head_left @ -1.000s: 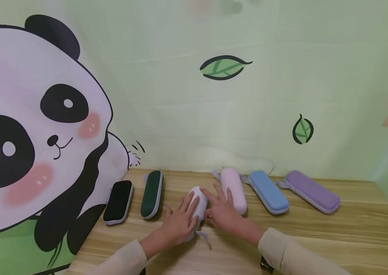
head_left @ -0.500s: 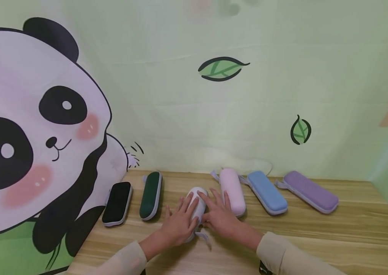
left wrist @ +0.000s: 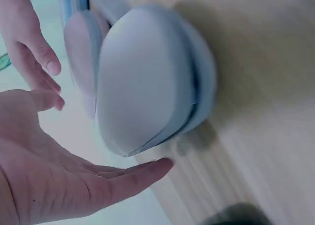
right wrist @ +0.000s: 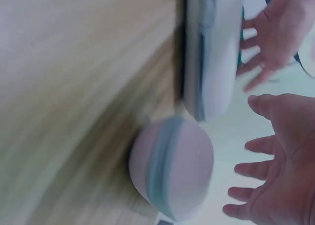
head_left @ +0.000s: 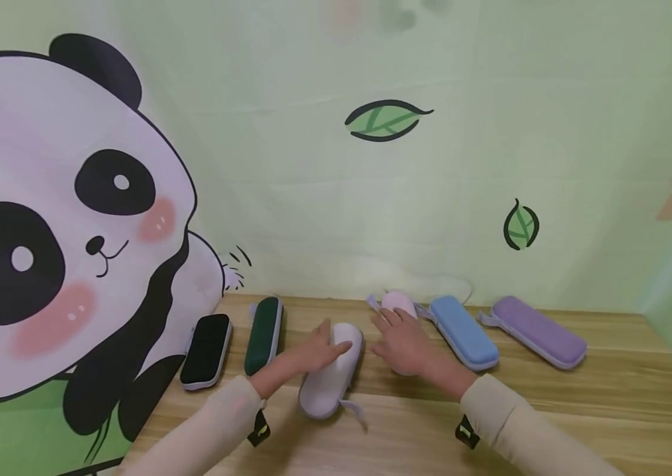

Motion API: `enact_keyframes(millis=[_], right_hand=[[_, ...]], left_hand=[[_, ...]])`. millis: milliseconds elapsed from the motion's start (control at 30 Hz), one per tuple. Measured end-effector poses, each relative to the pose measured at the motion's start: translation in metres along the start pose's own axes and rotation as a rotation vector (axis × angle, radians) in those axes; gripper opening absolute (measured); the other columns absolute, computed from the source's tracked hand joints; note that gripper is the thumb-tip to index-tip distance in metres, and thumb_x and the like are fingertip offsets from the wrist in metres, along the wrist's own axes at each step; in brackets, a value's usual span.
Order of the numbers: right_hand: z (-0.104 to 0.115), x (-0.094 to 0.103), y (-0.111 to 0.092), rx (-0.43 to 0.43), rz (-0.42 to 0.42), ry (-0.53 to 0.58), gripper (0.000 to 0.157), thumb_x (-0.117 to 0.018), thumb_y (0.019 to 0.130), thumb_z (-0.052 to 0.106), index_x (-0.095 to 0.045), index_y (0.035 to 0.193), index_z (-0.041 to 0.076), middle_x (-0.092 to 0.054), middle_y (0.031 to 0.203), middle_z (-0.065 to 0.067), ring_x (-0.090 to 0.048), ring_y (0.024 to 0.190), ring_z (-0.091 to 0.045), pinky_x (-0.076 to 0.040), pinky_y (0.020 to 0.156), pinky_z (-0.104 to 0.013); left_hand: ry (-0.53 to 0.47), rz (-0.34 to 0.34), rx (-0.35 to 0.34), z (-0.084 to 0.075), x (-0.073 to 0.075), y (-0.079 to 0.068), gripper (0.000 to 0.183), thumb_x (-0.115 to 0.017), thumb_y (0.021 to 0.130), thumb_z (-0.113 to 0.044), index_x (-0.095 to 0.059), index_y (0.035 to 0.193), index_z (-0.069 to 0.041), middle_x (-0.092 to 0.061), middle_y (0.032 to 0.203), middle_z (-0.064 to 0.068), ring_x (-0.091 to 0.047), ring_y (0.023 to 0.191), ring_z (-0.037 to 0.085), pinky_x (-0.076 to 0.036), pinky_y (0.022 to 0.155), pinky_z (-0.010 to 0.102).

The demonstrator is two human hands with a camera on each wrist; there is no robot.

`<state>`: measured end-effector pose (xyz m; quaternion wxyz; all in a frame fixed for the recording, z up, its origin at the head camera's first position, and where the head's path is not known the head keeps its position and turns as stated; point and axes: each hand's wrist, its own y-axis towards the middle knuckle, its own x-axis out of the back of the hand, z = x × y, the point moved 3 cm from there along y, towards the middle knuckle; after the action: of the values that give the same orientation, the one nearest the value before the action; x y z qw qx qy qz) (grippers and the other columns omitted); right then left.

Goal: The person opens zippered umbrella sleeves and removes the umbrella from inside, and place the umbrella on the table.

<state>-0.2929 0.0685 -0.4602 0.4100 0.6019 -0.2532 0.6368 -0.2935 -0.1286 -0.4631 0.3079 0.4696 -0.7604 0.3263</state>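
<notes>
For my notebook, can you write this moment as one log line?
left hand: open, near white case | right hand: open, near pink case | holding: nothing

Bench (head_left: 580,416): wood-grained surface, light brown, streaks running left to right. Six oblong cases lie on it, left to right: black case (head_left: 206,350), dark green case (head_left: 262,336), white case (head_left: 327,390), pink case (head_left: 398,302), blue case (head_left: 463,332), purple case (head_left: 540,332). The white case extends nearest, its strap (head_left: 352,408) trailing right. The pink case is partly hidden. Blue and purple cases slant, near ends rightward.
</notes>
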Motion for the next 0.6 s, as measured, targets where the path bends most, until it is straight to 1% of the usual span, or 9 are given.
enact_keyframes(millis=[67, 133, 167, 233, 300, 400, 467, 567, 600], right_hand=[[-0.007, 0.004, 0.002, -0.072, 0.043, 0.029, 0.061, -0.063, 0.101, 0.035, -0.049, 0.147, -0.001, -0.044, 0.152, -0.026, -0.038, 0.142, -0.046, -0.03, 0.115, -0.059], [-0.012, 0.006, 0.003, -0.134, 0.075, 0.053, 0.063, -0.062, 0.101, 0.037, -0.045, 0.151, 0.003, -0.04, 0.155, -0.026, -0.034, 0.144, -0.049, -0.029, 0.114, -0.062], [-0.014, 0.006, 0.002, -0.159, 0.085, 0.074, 0.063, -0.061, 0.102, 0.037, -0.044, 0.153, 0.005, -0.038, 0.157, -0.025, -0.032, 0.144, -0.051, -0.028, 0.114, -0.064], [-0.016, 0.006, 0.001, -0.176, 0.098, 0.084, 0.063, -0.059, 0.102, 0.039, -0.042, 0.155, 0.008, -0.036, 0.158, -0.025, -0.029, 0.144, -0.052, -0.028, 0.113, -0.066], [-0.017, 0.005, 0.0, -0.178, 0.11, 0.082, 0.063, -0.058, 0.103, 0.04, -0.041, 0.156, 0.01, -0.036, 0.159, -0.024, -0.028, 0.145, -0.052, -0.027, 0.112, -0.067], [-0.017, 0.005, -0.002, -0.181, 0.115, 0.083, 0.063, -0.057, 0.103, 0.04, -0.042, 0.155, 0.008, -0.036, 0.158, -0.024, -0.028, 0.145, -0.052, -0.027, 0.112, -0.068], [-0.017, 0.006, -0.003, -0.191, 0.114, 0.086, 0.062, -0.058, 0.103, 0.04, -0.043, 0.154, 0.008, -0.036, 0.158, -0.024, -0.028, 0.145, -0.052, -0.027, 0.112, -0.068], [-0.018, 0.008, -0.004, -0.205, 0.119, 0.084, 0.061, -0.057, 0.103, 0.04, -0.044, 0.154, 0.008, -0.035, 0.159, -0.024, -0.027, 0.146, -0.051, -0.026, 0.112, -0.069], [-0.018, 0.008, -0.004, -0.208, 0.122, 0.082, 0.061, -0.057, 0.103, 0.04, -0.044, 0.154, 0.009, -0.035, 0.159, -0.023, -0.026, 0.146, -0.051, -0.026, 0.112, -0.069]], left_hand=[[0.044, 0.034, 0.072, -0.002, 0.001, 0.006, 0.094, -0.05, 0.103, -0.05, -0.011, 0.154, 0.018, -0.027, 0.157, 0.038, -0.034, 0.145, 0.044, -0.034, 0.115, 0.051], [0.09, 0.056, 0.142, -0.004, 0.0, 0.01, 0.099, -0.051, 0.1, -0.056, -0.012, 0.155, 0.017, -0.036, 0.153, 0.036, -0.048, 0.136, 0.043, -0.045, 0.106, 0.051], [0.113, 0.061, 0.164, -0.005, -0.001, 0.012, 0.101, -0.053, 0.099, -0.058, -0.014, 0.154, 0.017, -0.039, 0.152, 0.035, -0.052, 0.132, 0.043, -0.048, 0.102, 0.051], [0.152, 0.048, 0.196, -0.008, -0.003, 0.016, 0.101, -0.058, 0.096, -0.059, -0.022, 0.152, 0.017, -0.047, 0.145, 0.034, -0.059, 0.12, 0.041, -0.053, 0.093, 0.051], [0.183, 0.02, 0.207, -0.009, -0.005, 0.019, 0.097, -0.064, 0.093, -0.056, -0.031, 0.147, 0.017, -0.054, 0.136, 0.032, -0.063, 0.108, 0.038, -0.055, 0.087, 0.05], [0.226, -0.016, 0.194, -0.011, -0.005, 0.024, 0.087, -0.074, 0.088, -0.05, -0.044, 0.137, 0.015, -0.06, 0.118, 0.024, -0.063, 0.097, 0.031, -0.055, 0.086, 0.046], [0.246, -0.024, 0.179, -0.012, -0.005, 0.027, 0.082, -0.078, 0.085, -0.046, -0.048, 0.133, 0.013, -0.061, 0.11, 0.018, -0.062, 0.093, 0.028, -0.055, 0.085, 0.044], [0.267, -0.011, 0.164, -0.014, -0.005, 0.029, 0.077, -0.083, 0.082, -0.043, -0.052, 0.128, 0.011, -0.061, 0.106, 0.016, -0.062, 0.091, 0.026, -0.055, 0.084, 0.043], [0.281, 0.001, 0.161, -0.015, -0.006, 0.029, 0.078, -0.083, 0.082, -0.042, -0.051, 0.13, 0.01, -0.061, 0.108, 0.017, -0.062, 0.092, 0.027, -0.055, 0.085, 0.044]])
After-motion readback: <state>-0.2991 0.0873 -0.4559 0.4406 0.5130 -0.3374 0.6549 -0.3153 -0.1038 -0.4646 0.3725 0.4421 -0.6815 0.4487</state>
